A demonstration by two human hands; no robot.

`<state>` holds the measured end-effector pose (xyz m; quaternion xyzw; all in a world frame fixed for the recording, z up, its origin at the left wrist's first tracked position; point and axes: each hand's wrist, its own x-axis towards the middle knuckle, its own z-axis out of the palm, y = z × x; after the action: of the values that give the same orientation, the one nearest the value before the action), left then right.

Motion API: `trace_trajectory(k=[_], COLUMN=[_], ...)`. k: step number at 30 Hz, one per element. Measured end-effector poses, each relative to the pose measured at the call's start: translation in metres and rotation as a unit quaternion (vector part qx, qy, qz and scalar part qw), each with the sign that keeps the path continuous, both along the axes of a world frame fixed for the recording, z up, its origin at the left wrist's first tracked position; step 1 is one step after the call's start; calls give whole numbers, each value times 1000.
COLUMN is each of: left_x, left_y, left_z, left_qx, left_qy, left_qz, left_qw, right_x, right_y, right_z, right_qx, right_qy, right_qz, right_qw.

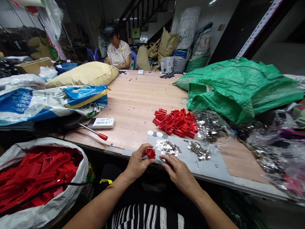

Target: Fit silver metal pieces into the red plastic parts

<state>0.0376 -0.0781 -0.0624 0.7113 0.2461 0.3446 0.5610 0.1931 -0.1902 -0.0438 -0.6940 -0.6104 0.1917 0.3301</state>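
Observation:
My left hand (137,163) is closed around a small red plastic part (150,153), held above the table's front edge. Close by on its right, my right hand (177,170) pinches a small shiny metal piece (160,159), its tip pointing toward the red part. Whether the two touch I cannot tell. Just beyond my hands lies a pile of flat silvery metal pieces (168,147) on a grey sheet (184,163), with a second, smaller metal pile (200,150) to its right. Behind them is a heap of red plastic parts (176,122).
A white sack (77,150) full of red parts stands at my left. On the table (140,97) lie a red-handled screwdriver (96,132), a white device (101,123), a green sack (241,84) and a clear bag of metal pieces (213,125). Another person (119,54) sits across.

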Motion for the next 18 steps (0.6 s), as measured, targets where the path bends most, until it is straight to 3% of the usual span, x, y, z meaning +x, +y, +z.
trace_trajectory(k=[6,18], left_x=[5,4], left_y=[14,19], left_z=[-4,-2], left_qx=[42,85], left_qy=[66,92], left_qz=[-31,-62], left_qw=[996,990], right_x=[1,4], right_y=[8,11], right_z=[1,2], right_qx=[1,-2], right_qy=[-30,-55], right_qz=[3,31], right_qw=[1000,998])
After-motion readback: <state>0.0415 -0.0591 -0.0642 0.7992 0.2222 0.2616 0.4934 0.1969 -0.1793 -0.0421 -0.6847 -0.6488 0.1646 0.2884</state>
